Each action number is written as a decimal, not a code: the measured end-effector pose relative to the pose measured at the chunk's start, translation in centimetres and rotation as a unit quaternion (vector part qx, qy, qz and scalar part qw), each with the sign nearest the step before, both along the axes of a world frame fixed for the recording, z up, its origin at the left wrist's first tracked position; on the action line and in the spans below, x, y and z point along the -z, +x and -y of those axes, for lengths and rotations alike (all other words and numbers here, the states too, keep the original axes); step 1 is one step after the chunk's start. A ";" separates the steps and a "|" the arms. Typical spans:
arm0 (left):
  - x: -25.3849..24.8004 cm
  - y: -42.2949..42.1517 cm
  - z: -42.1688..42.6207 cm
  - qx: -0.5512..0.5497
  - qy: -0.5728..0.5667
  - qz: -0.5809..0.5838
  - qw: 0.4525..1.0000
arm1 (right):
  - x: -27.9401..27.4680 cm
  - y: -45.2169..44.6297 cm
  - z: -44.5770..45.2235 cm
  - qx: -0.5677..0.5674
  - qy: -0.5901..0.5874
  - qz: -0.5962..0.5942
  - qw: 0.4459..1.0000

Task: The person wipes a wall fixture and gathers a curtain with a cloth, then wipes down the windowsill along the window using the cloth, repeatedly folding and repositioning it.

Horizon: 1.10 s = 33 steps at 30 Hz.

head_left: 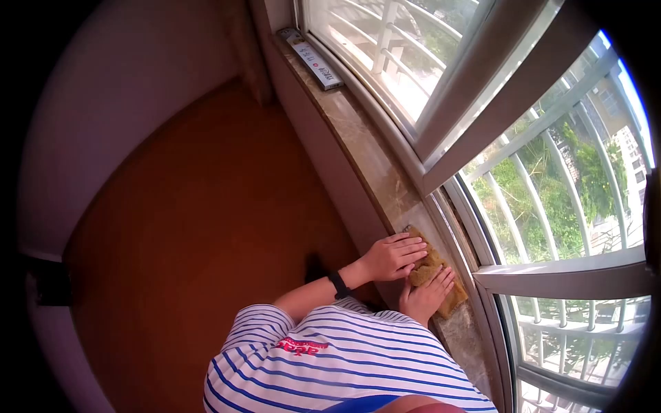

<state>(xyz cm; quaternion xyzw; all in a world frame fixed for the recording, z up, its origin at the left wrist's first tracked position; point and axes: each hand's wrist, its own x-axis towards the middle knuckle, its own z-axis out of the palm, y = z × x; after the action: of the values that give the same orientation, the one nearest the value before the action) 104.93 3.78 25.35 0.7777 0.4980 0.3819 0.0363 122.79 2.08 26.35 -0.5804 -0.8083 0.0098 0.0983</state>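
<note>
A yellow-brown cloth [452,301] lies bunched on the marble window sill [368,141], close beside the window frame. My left hand [395,257], with a black band on its wrist, rests on the upper part of the cloth, its fingers stretched out toward the window. Just below it, my right hand [428,294] lies on the lower part of the cloth with its fingers extended. Both palms face down, and the cloth shows between and beyond the fingers.
A long white box with printed characters [315,63] lies at the far end of the sill. Window frames [475,89] and white outer bars [527,175] run along the right. The reddish-brown floor [206,206] spreads out to the left, below the sill.
</note>
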 end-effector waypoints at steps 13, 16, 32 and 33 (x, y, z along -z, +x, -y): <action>1.2 -24.9 -11.3 -0.005 0.004 0.037 0.999 | 2.0 -25.5 -12.5 0.017 0.081 -0.010 0.996; 2.3 -27.2 -13.1 -0.016 0.010 0.014 1.000 | 3.2 -27.8 -14.1 0.029 0.094 0.006 0.995; 2.4 -41.1 -20.9 0.088 -0.026 -0.054 0.994 | 2.9 -40.5 -20.2 0.070 0.019 -0.102 0.992; 2.2 -42.2 -21.2 0.086 -0.021 -0.064 0.994 | 2.9 -41.7 -20.7 0.077 0.022 -0.103 0.992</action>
<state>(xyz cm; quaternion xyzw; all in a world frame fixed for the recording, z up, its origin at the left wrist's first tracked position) 62.77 24.99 23.13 0.8398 0.4383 0.3159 0.0536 81.11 22.80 23.44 -0.6343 -0.7471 0.0444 0.1937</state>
